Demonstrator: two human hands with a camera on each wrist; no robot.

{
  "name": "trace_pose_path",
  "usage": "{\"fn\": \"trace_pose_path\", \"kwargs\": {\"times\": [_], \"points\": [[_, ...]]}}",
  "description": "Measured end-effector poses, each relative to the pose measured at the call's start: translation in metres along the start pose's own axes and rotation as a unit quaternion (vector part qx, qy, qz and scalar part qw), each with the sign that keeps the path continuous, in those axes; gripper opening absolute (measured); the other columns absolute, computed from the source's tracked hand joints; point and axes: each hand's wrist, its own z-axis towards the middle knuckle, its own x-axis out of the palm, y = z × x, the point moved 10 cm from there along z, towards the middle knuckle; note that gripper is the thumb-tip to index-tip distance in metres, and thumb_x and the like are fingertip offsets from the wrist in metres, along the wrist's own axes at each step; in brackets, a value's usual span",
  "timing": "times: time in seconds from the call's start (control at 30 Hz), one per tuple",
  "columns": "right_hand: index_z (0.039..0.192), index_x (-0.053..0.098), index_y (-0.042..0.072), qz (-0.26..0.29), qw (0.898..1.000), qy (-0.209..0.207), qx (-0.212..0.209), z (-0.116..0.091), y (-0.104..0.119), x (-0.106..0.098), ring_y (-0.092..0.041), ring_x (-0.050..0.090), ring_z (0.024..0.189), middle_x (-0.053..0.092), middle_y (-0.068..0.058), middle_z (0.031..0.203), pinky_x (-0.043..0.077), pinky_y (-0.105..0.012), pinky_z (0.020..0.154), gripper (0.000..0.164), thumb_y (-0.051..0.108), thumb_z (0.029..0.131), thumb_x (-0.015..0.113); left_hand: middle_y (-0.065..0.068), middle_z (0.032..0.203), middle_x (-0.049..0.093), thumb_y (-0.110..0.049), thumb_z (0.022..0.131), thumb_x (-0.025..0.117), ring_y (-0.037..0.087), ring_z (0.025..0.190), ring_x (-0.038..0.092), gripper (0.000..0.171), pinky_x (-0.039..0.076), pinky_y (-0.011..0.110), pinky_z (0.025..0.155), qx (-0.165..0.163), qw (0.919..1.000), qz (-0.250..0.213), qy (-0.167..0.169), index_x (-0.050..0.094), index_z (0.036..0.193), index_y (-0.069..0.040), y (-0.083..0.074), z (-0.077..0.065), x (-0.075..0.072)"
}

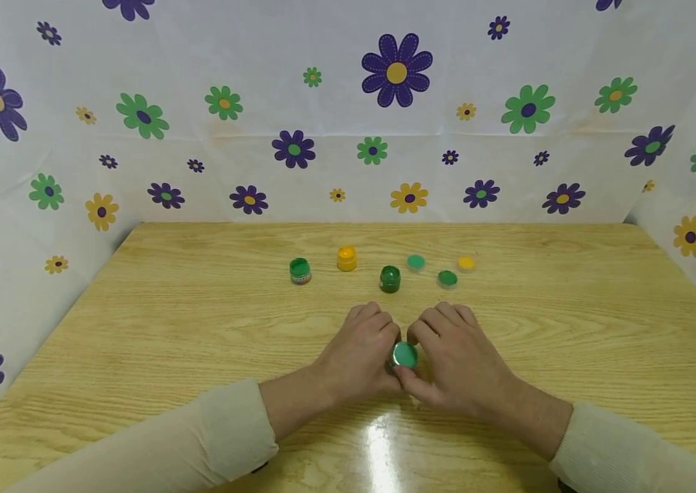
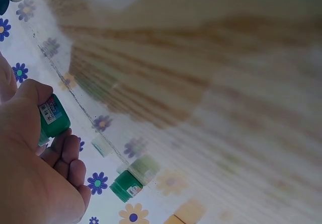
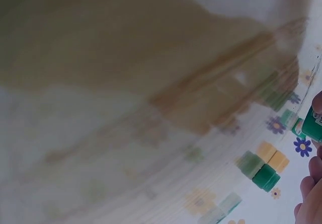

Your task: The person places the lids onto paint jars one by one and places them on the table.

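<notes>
Close to my body in the head view, a small green paint jar (image 2: 54, 116) is held between both hands, its round, pale-rimmed lid (image 1: 405, 355) facing up. My left hand (image 1: 357, 352) grips the jar's side; the left wrist view shows its label between thumb and fingers. My right hand (image 1: 455, 359) has its thumb and index finger at the lid's edge, pinching it. Beyond the hands stand three uncapped jars: a green jar (image 1: 301, 272), a yellow jar (image 1: 346, 260) and a dark green jar (image 1: 390, 281).
Right of the open jars lie three loose lids: a light green lid (image 1: 416, 262), a darker green lid (image 1: 447, 279) and a yellow lid (image 1: 466, 263). The glossy wooden table (image 1: 200, 308) meets a flower-print cloth (image 1: 336, 109) at its back and sides.
</notes>
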Motion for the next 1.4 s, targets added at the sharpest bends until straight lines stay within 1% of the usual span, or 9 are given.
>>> {"fn": "trace_pose_path", "kwargs": {"times": [0.23, 0.33, 0.47, 0.57, 0.77, 0.97, 1.1, 1.4], "points": [[0.087, 0.061, 0.015, -0.002, 1.000, 0.003, 0.012, -0.0003, -0.0023, -0.0003, -0.019, 0.052, 0.089, 0.058, 0.002, 0.088, 0.043, -0.041, 0.088, 0.034, 0.048, 0.083, 0.068, -0.006, 0.072, 0.056, -0.041, 0.069, 0.084, 0.012, 0.078, 0.046, 0.036, 0.040, 0.028, 0.078, 0.000, 1.0000, -0.002, -0.004, 0.060, 0.073, -0.014, 0.0006, -0.0002, -0.0014], [0.092, 0.062, 0.014, 0.009, 1.000, 0.000, 0.019, -0.0002, -0.0038, -0.0012, -0.019, 0.052, 0.092, 0.059, 0.002, 0.091, 0.042, -0.041, 0.090, 0.036, 0.048, 0.084, 0.066, -0.005, 0.073, 0.057, -0.042, 0.069, 0.084, 0.013, 0.079, 0.047, 0.037, 0.042, 0.029, 0.080, -0.002, 0.9999, -0.004, -0.010, 0.061, 0.075, -0.013, 0.0026, 0.0002, -0.0025], [0.101, 0.064, 0.012, 0.025, 0.999, -0.010, 0.020, -0.0002, -0.0045, -0.0040, -0.021, 0.051, 0.097, 0.060, 0.000, 0.097, 0.041, -0.043, 0.091, 0.035, 0.041, 0.083, 0.065, -0.005, 0.075, 0.058, -0.046, 0.069, 0.085, 0.014, 0.080, 0.047, 0.041, 0.042, 0.030, 0.080, -0.008, 0.9997, -0.007, -0.020, 0.064, 0.078, -0.013, 0.0065, 0.0015, -0.0038], [0.103, 0.065, 0.012, 0.026, 1.000, -0.009, 0.015, -0.0003, -0.0035, -0.0046, -0.022, 0.051, 0.099, 0.061, 0.000, 0.100, 0.041, -0.044, 0.091, 0.033, 0.035, 0.080, 0.065, -0.005, 0.075, 0.057, -0.047, 0.070, 0.084, 0.014, 0.079, 0.047, 0.040, 0.042, 0.030, 0.079, -0.011, 0.9997, -0.006, -0.020, 0.065, 0.079, -0.013, 0.0075, 0.0023, -0.0035], [0.099, 0.066, 0.013, 0.023, 1.000, -0.004, 0.004, -0.0003, -0.0005, -0.0036, -0.022, 0.051, 0.099, 0.060, 0.001, 0.098, 0.041, -0.044, 0.090, 0.029, 0.034, 0.079, 0.066, -0.006, 0.073, 0.056, -0.045, 0.071, 0.084, 0.013, 0.079, 0.045, 0.039, 0.042, 0.030, 0.080, -0.011, 0.9999, -0.006, -0.009, 0.063, 0.078, -0.013, 0.0042, 0.0019, -0.0026], [0.095, 0.064, 0.014, 0.018, 1.000, -0.017, -0.005, -0.0002, 0.0011, -0.0046, -0.021, 0.051, 0.096, 0.059, 0.002, 0.095, 0.041, -0.043, 0.088, 0.026, 0.036, 0.080, 0.063, -0.005, 0.071, 0.054, -0.047, 0.068, 0.086, 0.014, 0.077, 0.045, 0.043, 0.041, 0.030, 0.079, -0.006, 0.9996, 0.000, -0.028, 0.061, 0.075, -0.014, 0.0025, 0.0002, -0.0055], [0.092, 0.063, 0.014, 0.016, 1.000, -0.023, -0.005, -0.0004, 0.0013, -0.0055, -0.020, 0.051, 0.095, 0.058, 0.002, 0.092, 0.041, -0.042, 0.087, 0.025, 0.036, 0.080, 0.065, -0.005, 0.072, 0.055, -0.049, 0.067, 0.087, 0.014, 0.078, 0.046, 0.045, 0.042, 0.030, 0.079, -0.006, 0.9994, -0.001, -0.033, 0.062, 0.075, -0.013, 0.0024, -0.0002, -0.0064], [0.090, 0.063, 0.014, 0.013, 1.000, -0.022, 0.004, 0.0002, -0.0008, -0.0057, -0.020, 0.051, 0.094, 0.058, 0.002, 0.092, 0.041, -0.041, 0.087, 0.028, 0.041, 0.082, 0.067, -0.005, 0.072, 0.057, -0.045, 0.067, 0.087, 0.013, 0.077, 0.046, 0.041, 0.042, 0.029, 0.079, -0.003, 0.9991, 0.001, -0.043, 0.063, 0.075, -0.013, 0.0031, 0.0001, -0.0074]]}}
